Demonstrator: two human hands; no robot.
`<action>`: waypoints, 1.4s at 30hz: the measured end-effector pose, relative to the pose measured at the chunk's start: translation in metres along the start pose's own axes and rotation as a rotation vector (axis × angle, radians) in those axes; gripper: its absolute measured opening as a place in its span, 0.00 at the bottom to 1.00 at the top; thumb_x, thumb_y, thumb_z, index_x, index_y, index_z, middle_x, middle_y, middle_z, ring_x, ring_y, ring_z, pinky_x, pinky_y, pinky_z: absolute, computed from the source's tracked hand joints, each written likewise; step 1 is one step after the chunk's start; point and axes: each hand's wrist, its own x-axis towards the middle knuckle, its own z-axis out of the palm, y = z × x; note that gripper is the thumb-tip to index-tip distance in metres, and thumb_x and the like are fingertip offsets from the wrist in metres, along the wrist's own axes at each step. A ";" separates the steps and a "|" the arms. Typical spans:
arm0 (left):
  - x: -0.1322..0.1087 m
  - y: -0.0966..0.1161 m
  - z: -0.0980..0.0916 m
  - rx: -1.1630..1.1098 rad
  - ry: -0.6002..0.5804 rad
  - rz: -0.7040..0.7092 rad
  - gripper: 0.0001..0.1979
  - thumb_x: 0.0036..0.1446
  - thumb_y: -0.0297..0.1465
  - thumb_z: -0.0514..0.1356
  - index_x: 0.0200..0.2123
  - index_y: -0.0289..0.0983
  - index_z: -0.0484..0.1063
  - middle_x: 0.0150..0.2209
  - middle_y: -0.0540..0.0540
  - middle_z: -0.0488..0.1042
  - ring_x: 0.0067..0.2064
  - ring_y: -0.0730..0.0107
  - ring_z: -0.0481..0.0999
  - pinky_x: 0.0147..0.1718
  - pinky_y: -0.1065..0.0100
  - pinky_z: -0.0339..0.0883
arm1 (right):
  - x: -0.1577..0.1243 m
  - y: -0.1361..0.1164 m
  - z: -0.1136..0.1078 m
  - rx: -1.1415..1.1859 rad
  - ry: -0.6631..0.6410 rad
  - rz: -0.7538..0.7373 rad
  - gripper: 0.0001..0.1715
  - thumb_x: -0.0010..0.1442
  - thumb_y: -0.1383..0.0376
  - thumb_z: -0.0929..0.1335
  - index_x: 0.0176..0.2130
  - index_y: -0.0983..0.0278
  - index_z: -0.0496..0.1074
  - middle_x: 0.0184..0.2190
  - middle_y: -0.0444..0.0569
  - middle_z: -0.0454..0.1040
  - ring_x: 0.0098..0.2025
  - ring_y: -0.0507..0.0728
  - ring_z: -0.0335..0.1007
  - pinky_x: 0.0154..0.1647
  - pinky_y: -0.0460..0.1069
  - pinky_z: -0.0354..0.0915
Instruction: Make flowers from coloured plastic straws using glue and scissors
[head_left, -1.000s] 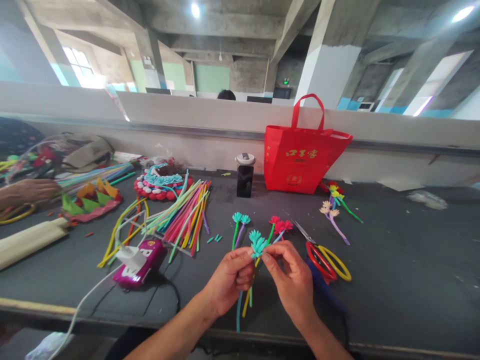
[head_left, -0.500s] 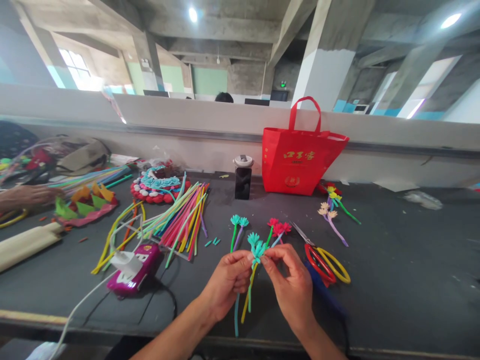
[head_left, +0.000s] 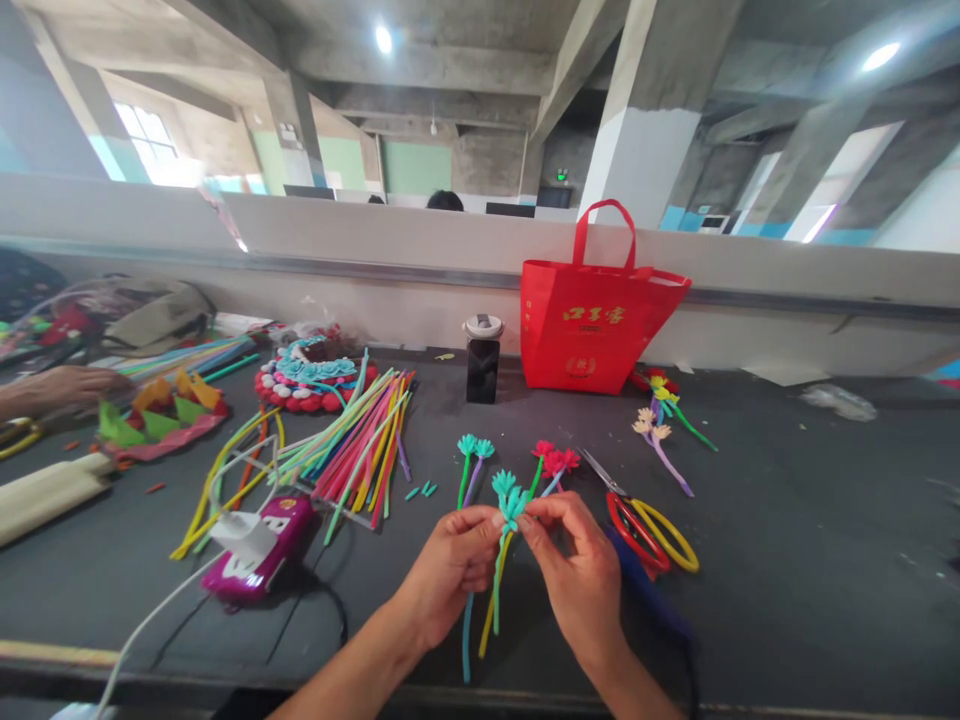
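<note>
Between my hands, above the front of the dark table, is a teal pipe-cleaner flower (head_left: 508, 492) with pointed petals. My left hand (head_left: 452, 562) pinches it from the left, just below the bloom. From the other side, my right hand (head_left: 579, 565) has thumb and index finger closed on its edge. Green, yellow and blue stems hang below; which belong to the flower I cannot tell. Two finished teal flowers (head_left: 475, 446) lie just beyond, and pink-red flowers (head_left: 555, 459) lie behind my right hand. Scissors (head_left: 646, 525) with red and yellow handles rest to its right.
A bundle of coloured pipe cleaners (head_left: 367, 440) lies left of centre, behind a purple power strip (head_left: 259, 555) with a white plug. A phone (head_left: 482, 370) leans on a cup; a red bag (head_left: 600, 325) stands beside it. Another person's hand (head_left: 71, 388) is at far left.
The view has shifted slightly. Both hands keep hold of the teal flower, with hardly any change in their grip.
</note>
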 end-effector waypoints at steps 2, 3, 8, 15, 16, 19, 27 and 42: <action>0.001 0.000 0.000 -0.007 -0.001 0.001 0.19 0.47 0.39 0.72 0.25 0.36 0.64 0.17 0.62 0.46 0.20 0.83 0.39 0.18 0.75 0.35 | 0.000 0.001 0.001 0.003 0.001 0.007 0.04 0.62 0.64 0.71 0.33 0.60 0.73 0.29 0.41 0.72 0.31 0.52 0.69 0.33 0.45 0.66; 0.001 0.000 0.000 -0.016 0.000 0.002 0.19 0.47 0.38 0.72 0.25 0.36 0.64 0.17 0.62 0.45 0.20 0.83 0.39 0.17 0.75 0.35 | 0.000 0.001 0.001 0.003 0.003 0.012 0.04 0.62 0.64 0.71 0.34 0.60 0.73 0.29 0.41 0.72 0.31 0.52 0.69 0.33 0.45 0.66; 0.002 0.001 -0.001 -0.107 0.006 0.031 0.17 0.48 0.37 0.71 0.27 0.36 0.66 0.16 0.62 0.47 0.19 0.83 0.41 0.16 0.76 0.36 | -0.002 0.007 0.001 0.022 0.029 0.060 0.05 0.61 0.62 0.72 0.37 0.60 0.73 0.31 0.42 0.72 0.32 0.52 0.69 0.35 0.47 0.67; 0.003 0.004 -0.001 -0.133 0.020 0.128 0.12 0.55 0.35 0.67 0.29 0.33 0.71 0.21 0.55 0.63 0.19 0.83 0.53 0.16 0.76 0.46 | -0.003 0.001 0.001 -0.009 0.000 -0.061 0.02 0.63 0.66 0.70 0.39 0.59 0.74 0.32 0.42 0.73 0.32 0.51 0.69 0.34 0.45 0.66; 0.002 0.004 0.000 -0.135 0.013 0.127 0.12 0.55 0.35 0.67 0.28 0.33 0.70 0.20 0.55 0.62 0.19 0.83 0.53 0.16 0.76 0.46 | -0.002 0.000 0.001 -0.017 -0.003 -0.083 0.03 0.63 0.67 0.70 0.39 0.59 0.74 0.33 0.42 0.73 0.31 0.51 0.69 0.34 0.45 0.66; 0.000 0.003 0.001 -0.136 -0.010 0.124 0.14 0.56 0.34 0.66 0.25 0.33 0.68 0.20 0.55 0.61 0.19 0.83 0.54 0.16 0.76 0.45 | -0.001 -0.003 0.001 -0.031 -0.002 -0.116 0.05 0.63 0.68 0.70 0.41 0.59 0.75 0.33 0.43 0.74 0.33 0.51 0.70 0.34 0.45 0.67; -0.001 -0.003 0.007 -0.141 0.009 0.145 0.13 0.54 0.35 0.68 0.27 0.34 0.70 0.23 0.52 0.67 0.20 0.83 0.57 0.18 0.75 0.47 | 0.000 -0.004 -0.001 -0.060 -0.014 -0.120 0.06 0.63 0.67 0.70 0.42 0.59 0.76 0.34 0.44 0.74 0.33 0.52 0.71 0.34 0.46 0.68; -0.005 -0.004 0.011 0.002 -0.034 0.104 0.17 0.50 0.38 0.71 0.23 0.34 0.69 0.18 0.54 0.62 0.20 0.82 0.50 0.20 0.72 0.38 | -0.001 -0.008 -0.003 0.044 -0.075 -0.017 0.07 0.66 0.65 0.66 0.34 0.60 0.71 0.30 0.43 0.71 0.33 0.53 0.67 0.36 0.48 0.64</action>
